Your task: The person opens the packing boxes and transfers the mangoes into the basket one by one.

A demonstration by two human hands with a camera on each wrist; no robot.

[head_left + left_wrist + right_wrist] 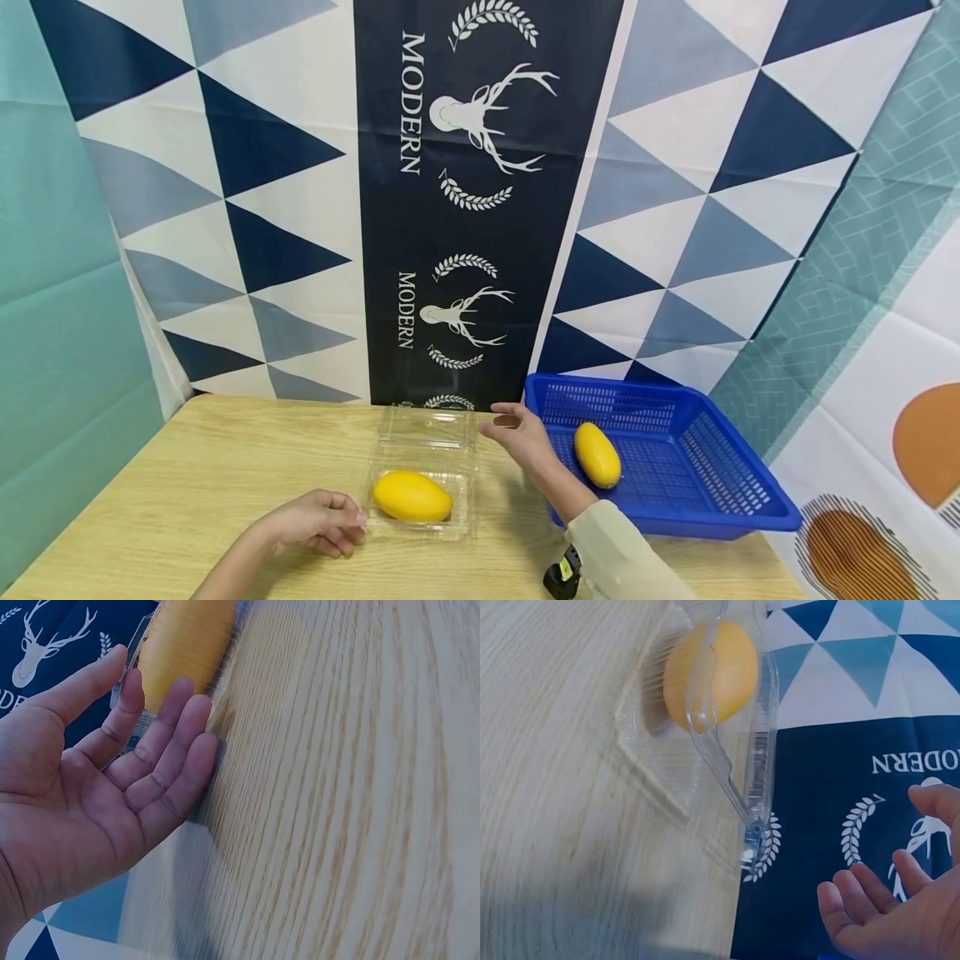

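Head view shows a blue basket (720, 523) with a long yellow fruit (597, 455) inside, which neither wrist view shows. One smooth oval fruit (412, 496), also yellow, lies in the clear plastic box (465, 521), whose lid (420, 427) is open. Both hands grip nothing, fingers loosely bent: the left hand (318, 521) is beside the near corner of the box, the right hand (521, 437) beside the lid

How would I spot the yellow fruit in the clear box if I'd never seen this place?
On the wooden table, left of the blue basket, sits an open, clear plastic clamshell box. The oval yellow fruit lies in its near half, beside the person's left hand. Its lookalike lies in the basket; only this one is in the box.
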